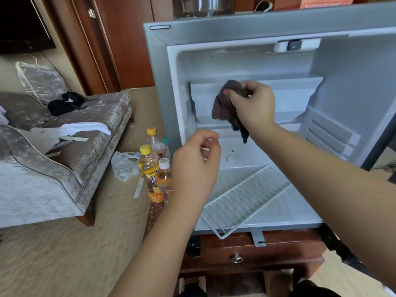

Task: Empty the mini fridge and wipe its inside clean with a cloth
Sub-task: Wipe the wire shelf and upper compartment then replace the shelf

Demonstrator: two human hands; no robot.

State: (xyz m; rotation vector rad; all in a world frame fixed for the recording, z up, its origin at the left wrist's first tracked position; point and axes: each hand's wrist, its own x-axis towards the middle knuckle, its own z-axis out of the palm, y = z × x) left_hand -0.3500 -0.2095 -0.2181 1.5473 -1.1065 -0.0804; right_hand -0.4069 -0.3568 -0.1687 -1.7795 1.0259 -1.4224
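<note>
The mini fridge [159, 86] stands open on a wooden cabinet [257, 251]. It fills the picture from 12 o'clock round to 4 o'clock. The right hand [255, 103] is up near the middle of the fridge, in front of the little white freezer box [295, 97]. Its fingers are curled tight round a dark brown cloth [221, 106]. The cloth is bunched up at 9 o'clock from that hand, and its loose end hangs down toward 6 o'clock. It sits just in front of the left part of the freezer box, but I cannot tell if it touches the box. The left hand [195, 166] is lower, at 7 o'clock from the right hand, in front of the fridge's left edge. Its fingers are bent loosely and hold nothing that I can see. A white wire shelf [244, 200] lies tilted on the fridge floor, at 5 o'clock from the left hand. Its near corner pokes out past the front edge, above the cabinet. At 9 o'clock from the left hand, drink bottles [149, 161] with yellow and white caps stand close together, just beside the fridge's left side. A crumpled plastic bag [124, 166] lies on the carpet at 9 o'clock from the bottles. A grey sofa [70, 159] fills the 9 o'clock side of the picture, with white and black clothes on it.
</note>
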